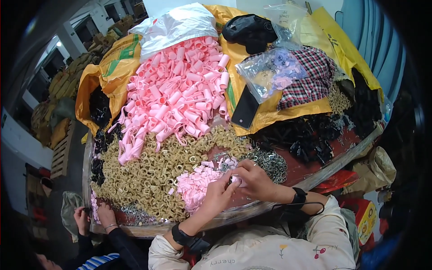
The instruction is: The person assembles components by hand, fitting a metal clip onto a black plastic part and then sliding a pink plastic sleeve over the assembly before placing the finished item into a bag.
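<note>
My left hand (218,193) and my right hand (257,181) meet at the near side of the table, fingers closed together in a pinch. Between the fingertips shows a small pale pink piece (240,181), mostly covered, so its exact kind is unclear. Just left of my hands lies a heap of small flat pink pieces (195,183). Behind my right hand is a pile of silver metal rings (272,163). A broad pile of tan ring-shaped clips (139,180) spreads to the left. Farther back, pink tubes with thin straps (177,90) pour from a white sack (177,28).
A black phone (245,108), a clear bag of lilac pieces (281,72) and checkered cloth (310,74) lie on yellow sacking. Black parts (310,139) cover the right side. At the left corner, another person's hands (106,215) work by the table edge (135,231).
</note>
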A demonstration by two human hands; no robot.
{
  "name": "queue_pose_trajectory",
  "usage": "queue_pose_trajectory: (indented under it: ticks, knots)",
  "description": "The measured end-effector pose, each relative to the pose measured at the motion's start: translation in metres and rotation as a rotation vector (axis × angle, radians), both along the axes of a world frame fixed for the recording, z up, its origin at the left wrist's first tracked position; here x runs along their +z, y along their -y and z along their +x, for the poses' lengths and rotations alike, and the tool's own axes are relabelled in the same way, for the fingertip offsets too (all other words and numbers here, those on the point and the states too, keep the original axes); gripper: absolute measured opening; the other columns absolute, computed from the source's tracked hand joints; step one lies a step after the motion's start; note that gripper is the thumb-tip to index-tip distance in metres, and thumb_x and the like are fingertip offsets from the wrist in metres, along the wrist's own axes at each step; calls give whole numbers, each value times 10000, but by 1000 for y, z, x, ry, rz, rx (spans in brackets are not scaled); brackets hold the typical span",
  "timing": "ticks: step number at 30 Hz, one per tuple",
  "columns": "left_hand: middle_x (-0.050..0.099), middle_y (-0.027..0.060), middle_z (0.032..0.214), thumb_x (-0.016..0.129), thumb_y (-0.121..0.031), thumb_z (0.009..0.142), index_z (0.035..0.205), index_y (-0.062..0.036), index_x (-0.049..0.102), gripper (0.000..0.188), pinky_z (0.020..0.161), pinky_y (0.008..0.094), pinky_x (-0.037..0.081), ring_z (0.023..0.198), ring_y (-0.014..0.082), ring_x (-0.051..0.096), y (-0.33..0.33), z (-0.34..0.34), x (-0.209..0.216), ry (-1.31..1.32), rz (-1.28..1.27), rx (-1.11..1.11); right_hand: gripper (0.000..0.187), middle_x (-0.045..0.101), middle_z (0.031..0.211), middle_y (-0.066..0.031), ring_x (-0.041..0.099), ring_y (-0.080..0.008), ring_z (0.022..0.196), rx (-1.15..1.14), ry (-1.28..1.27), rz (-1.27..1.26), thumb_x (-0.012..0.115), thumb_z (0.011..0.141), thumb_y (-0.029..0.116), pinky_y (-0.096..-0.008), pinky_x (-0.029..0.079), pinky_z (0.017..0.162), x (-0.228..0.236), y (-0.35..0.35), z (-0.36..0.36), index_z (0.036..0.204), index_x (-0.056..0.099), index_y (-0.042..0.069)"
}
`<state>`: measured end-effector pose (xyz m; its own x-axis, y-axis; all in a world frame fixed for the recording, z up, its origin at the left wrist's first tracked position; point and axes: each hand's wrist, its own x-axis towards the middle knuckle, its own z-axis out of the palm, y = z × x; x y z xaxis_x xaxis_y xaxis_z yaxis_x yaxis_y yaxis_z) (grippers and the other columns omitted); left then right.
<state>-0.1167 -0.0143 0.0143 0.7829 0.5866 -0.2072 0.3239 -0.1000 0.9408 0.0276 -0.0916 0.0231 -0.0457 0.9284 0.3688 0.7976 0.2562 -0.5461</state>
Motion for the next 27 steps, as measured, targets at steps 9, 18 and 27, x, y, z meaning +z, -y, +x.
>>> queue_pose_trajectory:
  ticks: [9,18,27]
  knots:
    - [528,102,986,582,61,724,1316,-51,121,758,732,251,456,846,143,537,16,30,20,176,-623,-315,513,436,1123,-156,445,-301,1022,445,-369,-56,649,667,184,-349,385,831,22,54,39,1099,441,3]
    - [532,126,962,619,83,684,1311,-8,-8,891,749,258,445,873,149,528,85,83,12,345,-763,-580,547,503,1016,-144,502,-284,925,85,-487,37,679,631,208,-341,409,790,26,155,48,1082,453,-5]
    - [468,112,1085,613,81,685,1312,-26,96,820,805,273,431,959,147,485,141,119,23,190,-847,-658,428,532,930,-128,523,-271,828,-119,-460,225,649,596,140,-341,428,720,25,213,56,972,504,-5]
